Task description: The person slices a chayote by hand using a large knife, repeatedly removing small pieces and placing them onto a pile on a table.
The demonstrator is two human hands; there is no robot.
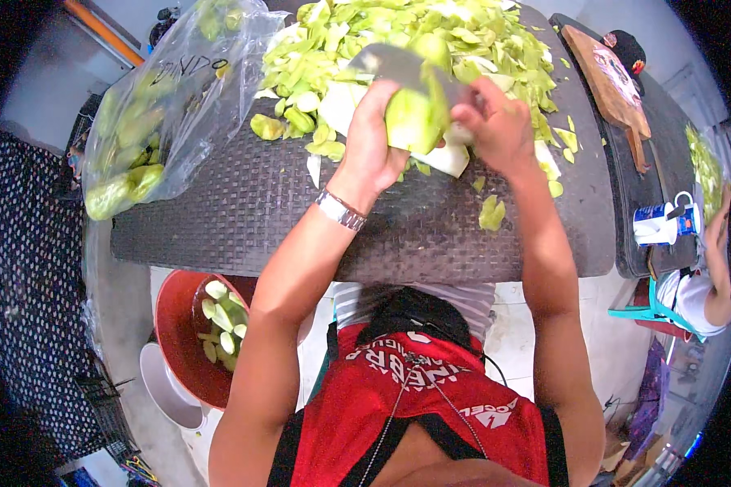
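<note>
Over the woven-pattern table (268, 207), my left hand (374, 134), with a metal watch on its wrist, grips a pale green, peeled-looking chayote (411, 122). My right hand (502, 125) is closed around what looks like the handle of a wide-bladed knife (393, 66). Its blade is blurred and lies across the chayote's far side; the handle is mostly hidden by my fingers. Beneath and beyond both hands spreads a large heap of green peelings (499, 36). White flat pieces (341, 103) lie partly under my hands.
A clear plastic bag (189, 115) of whole chayotes lies left. Below the table edge, a red bucket (186, 341) holds cut pieces beside a white pail (164, 380). On the right table are a wooden board (609, 79) and a mug (655, 225); another person (700, 298) sits beyond.
</note>
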